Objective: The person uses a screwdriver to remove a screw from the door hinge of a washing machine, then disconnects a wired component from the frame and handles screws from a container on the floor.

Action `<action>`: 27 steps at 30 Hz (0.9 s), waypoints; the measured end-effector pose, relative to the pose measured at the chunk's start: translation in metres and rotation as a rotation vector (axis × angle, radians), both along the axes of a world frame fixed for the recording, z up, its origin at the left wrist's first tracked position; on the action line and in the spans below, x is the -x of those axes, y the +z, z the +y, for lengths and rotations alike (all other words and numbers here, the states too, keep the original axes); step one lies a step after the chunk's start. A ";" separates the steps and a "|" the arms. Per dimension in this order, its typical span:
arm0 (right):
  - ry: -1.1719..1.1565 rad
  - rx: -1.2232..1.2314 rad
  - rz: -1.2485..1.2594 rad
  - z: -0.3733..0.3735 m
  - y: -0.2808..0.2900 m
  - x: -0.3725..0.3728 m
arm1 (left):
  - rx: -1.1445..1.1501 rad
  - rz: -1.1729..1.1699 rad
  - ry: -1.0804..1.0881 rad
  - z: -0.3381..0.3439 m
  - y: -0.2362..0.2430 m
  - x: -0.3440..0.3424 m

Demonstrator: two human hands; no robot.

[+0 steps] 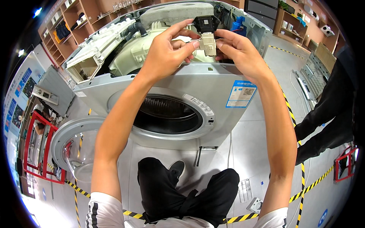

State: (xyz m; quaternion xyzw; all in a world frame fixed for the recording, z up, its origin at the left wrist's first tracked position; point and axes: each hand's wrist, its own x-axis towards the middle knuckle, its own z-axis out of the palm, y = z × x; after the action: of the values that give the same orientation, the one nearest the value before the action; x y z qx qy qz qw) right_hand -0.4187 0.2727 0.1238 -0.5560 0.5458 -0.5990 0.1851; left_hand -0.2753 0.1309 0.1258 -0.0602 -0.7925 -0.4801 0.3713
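Observation:
Above the front top edge of an opened washing machine, I hold a door lock with a black plate on top and a cream plastic body below. My left hand grips its left side between thumb and fingers. On the other side, the fingers of my right hand close round the cream body and partly hide its edge. The machine's top is off, and a pale tub shows inside behind my hands. Its round glass door hangs wide to the left of the dark drum opening.
A detergent drawer housing sits at the machine's left top. On the floor near my right knee lie a white slotted panel and a white box-like part. Another person's dark-clothed legs are at right. Striped tape marks the floor.

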 end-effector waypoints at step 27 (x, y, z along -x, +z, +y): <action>0.124 -0.038 0.036 -0.005 -0.002 0.007 | -0.121 -0.025 0.017 0.004 0.002 0.001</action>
State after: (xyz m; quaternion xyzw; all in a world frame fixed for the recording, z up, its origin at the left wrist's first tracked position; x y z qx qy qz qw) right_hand -0.4252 0.2674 0.1222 -0.5956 0.5248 -0.5660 0.2224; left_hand -0.2766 0.1346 0.1282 -0.0251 -0.7671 -0.5246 0.3684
